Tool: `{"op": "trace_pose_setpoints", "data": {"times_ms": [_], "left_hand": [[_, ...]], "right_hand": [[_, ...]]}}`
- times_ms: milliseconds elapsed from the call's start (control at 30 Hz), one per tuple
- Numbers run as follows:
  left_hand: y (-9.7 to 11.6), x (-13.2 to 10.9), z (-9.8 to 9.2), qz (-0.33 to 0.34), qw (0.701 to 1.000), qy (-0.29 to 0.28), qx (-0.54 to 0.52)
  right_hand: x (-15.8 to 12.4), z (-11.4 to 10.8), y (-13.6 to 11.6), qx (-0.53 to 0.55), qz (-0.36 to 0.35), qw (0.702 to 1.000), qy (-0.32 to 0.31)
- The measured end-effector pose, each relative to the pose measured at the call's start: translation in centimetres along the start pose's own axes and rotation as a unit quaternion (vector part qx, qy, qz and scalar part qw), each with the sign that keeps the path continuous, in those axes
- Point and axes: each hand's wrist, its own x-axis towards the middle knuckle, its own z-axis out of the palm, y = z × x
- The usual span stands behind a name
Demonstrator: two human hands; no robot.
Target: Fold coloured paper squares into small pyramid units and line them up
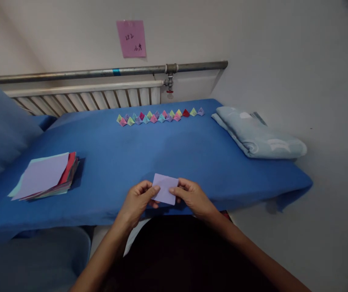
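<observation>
A small, roughly square piece of lilac paper (165, 189) is held up over the front edge of the blue-covered table (115, 162). My left hand (139, 198) pinches its left side, thumb on top and fingers behind. On the opposite side my right hand (193, 196) grips it the same way. Whether the paper is folded in layers I cannot tell. Toward the back of the table stand rows of small folded paper pieces (154, 118) in pink, green, blue, yellow and red. To the left lies a stack of coloured paper sheets (44, 174), lilac on top.
A folded light-blue blanket (259, 136) lies at the table's right end, against the wall. Behind the table are a white radiator (100, 97), a metal pipe (85, 74) and a valve (169, 83). A pink note (131, 40) hangs above. Blue curtain-like cloth (3, 129) hangs at left.
</observation>
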Motion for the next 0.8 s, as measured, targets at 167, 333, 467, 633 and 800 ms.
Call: {"op": "trace_pose_setpoints", "data": {"times_ms": [167,333,467,633,800], "left_hand": [[0.1,-0.2,0.1,-0.001,1.000,0.023,-0.002],[-0.1,0.3,0.2,-0.038,0.998,0.047,0.016],[-0.5,1.1,-0.1,-0.043,0.997,0.027,0.052],[-0.5,2.2,-0.8,0.004,0.982,0.045,0.182],[-1.3,1.4,-0.9,0.292,0.856,0.118,0.410]], "right_hand": [[0.2,0.1,0.5,0.044,0.005,0.999,-0.016],[0.3,0.1,0.9,0.035,-0.001,0.999,0.020],[0.0,0.0,0.7,-0.010,-0.003,1.000,0.027],[-0.1,0.0,0.5,-0.035,0.087,0.995,0.017],[-0.2,0.2,0.5,-0.029,0.120,0.991,0.043]]}}
